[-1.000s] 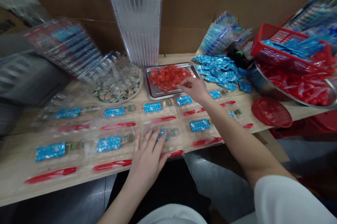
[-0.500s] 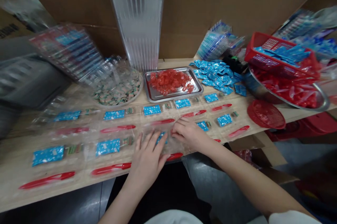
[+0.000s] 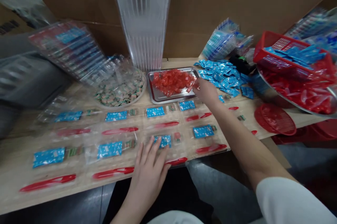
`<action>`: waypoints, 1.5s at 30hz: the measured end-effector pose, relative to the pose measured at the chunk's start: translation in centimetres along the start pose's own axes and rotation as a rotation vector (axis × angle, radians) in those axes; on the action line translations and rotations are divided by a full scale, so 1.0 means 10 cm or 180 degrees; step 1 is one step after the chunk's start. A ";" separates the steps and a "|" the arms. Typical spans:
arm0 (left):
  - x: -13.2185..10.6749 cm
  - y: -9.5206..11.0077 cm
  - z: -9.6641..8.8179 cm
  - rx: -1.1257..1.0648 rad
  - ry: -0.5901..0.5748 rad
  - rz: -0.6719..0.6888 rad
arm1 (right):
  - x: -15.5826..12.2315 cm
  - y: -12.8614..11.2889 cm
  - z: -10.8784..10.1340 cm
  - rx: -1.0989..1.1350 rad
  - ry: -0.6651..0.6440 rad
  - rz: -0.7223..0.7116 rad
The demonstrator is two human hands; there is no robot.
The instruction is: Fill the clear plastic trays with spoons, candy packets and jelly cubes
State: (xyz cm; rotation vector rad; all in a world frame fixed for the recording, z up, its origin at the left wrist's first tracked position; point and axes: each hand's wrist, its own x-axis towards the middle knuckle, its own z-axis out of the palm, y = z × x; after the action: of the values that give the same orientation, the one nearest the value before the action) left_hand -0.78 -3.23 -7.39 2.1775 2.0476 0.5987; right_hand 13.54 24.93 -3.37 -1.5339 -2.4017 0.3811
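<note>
My left hand (image 3: 151, 166) lies flat with fingers spread on a clear plastic blister tray. Beside its fingertips, that tray holds a blue packet (image 3: 163, 140), a small red piece (image 3: 177, 136) and a red pen-shaped item (image 3: 177, 161). At the right rim of a metal tray (image 3: 158, 98), my right hand (image 3: 206, 91) has its fingertips pinched on a small red wrapped piece. A heap of such red pieces (image 3: 172, 81) sits in the metal tray. Other blister trays around hold blue packets (image 3: 110, 149), green-and-beige pieces (image 3: 130, 143) and red pen-shaped items (image 3: 113, 172).
Behind stands a stack of clear plastic trays (image 3: 144, 20). A round dish (image 3: 119, 94) of green-and-beige pieces is at left. To the right are a blue packet pile (image 3: 223, 76), a red basket (image 3: 286, 71), a metal bowl (image 3: 268, 89) of red items and a small red colander (image 3: 275, 118).
My right hand has moved from the blister tray beside my left hand to the metal tray. A red piece now shows beside the blue packet. My left hand stays on the tray.
</note>
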 end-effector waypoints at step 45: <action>-0.15 -0.01 0.04 -0.0127 0.0437 -0.0178 | -1.21 -0.75 0.37 0.0331 -0.0606 -0.2261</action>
State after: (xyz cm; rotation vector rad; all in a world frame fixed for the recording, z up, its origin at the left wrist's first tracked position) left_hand -0.72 -4.65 -8.11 2.1039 2.1347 0.7959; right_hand 10.77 10.57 -5.10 -0.5448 -2.8086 0.4901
